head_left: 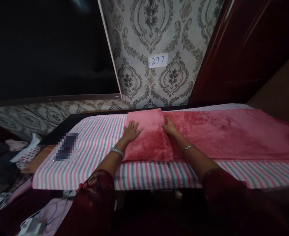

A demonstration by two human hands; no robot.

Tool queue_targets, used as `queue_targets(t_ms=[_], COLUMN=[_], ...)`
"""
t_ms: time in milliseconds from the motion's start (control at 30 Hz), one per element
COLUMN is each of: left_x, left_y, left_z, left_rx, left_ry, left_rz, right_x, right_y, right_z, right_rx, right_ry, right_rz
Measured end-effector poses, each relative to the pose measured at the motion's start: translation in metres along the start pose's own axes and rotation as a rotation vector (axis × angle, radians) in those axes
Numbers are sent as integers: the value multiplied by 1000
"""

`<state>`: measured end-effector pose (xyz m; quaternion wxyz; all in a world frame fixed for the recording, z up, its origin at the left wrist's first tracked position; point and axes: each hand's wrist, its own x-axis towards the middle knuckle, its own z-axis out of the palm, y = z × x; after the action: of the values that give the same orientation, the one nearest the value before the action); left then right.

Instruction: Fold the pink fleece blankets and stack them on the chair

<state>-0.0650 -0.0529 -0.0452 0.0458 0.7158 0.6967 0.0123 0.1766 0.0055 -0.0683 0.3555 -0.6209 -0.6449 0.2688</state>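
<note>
A long pink plush blanket (233, 134) lies along the striped cloth (95, 141), its left end folded over into a thicker flap. My left hand (132, 131) rests flat on the left part of that flap, fingers spread. At the flap's right edge is my right hand (169, 127), its thumb and fingers closed around the edge of the blanket. The underside of the fold is hidden.
A large dark television screen (51, 49) rises at the back left. A blurred dark rectangle (67, 147) lies on the striped cloth at left. A dark red glossy panel (237, 52) stands at right, and a paper marked 277 (158, 60) is on the wall.
</note>
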Motion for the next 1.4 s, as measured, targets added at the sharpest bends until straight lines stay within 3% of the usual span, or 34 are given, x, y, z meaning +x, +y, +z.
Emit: queue_targets(t_ms=[167,367,467,567,700,833,1067,1167,1267,1400], left_x=[-29,-75,-79,-77,-77,-78,-78,-79,-72,-35], left_y=[9,24,23,21,21,21,17,15,16,27], left_z=[-20,13,28,30,27,28,31,24,4,-32], left_rx=[-25,48,74,75,88,99,98,71,7,-85], left_ry=[16,18,74,83,93,112,113,78,55,138], left_rz=[36,127,129,136,131,136,146,148,123,49], right_x=[-28,-67,-73,-72,-63,-52,-52,-44,-22,22], right_y=[4,7,8,4,-21,-42,-18,-19,-32,-55], right_z=[-8,4,4,-4,-8,8,26,21,12,7], right_rx=[22,-118,-179,-240,-372,-472,-590,-548,-499,-488], right_ry=[-22,-31,-28,-39,4,-52,-207,-238,-186,-101], right_rz=[-17,-100,-102,-119,-265,-384,-327,-308,-308,-300])
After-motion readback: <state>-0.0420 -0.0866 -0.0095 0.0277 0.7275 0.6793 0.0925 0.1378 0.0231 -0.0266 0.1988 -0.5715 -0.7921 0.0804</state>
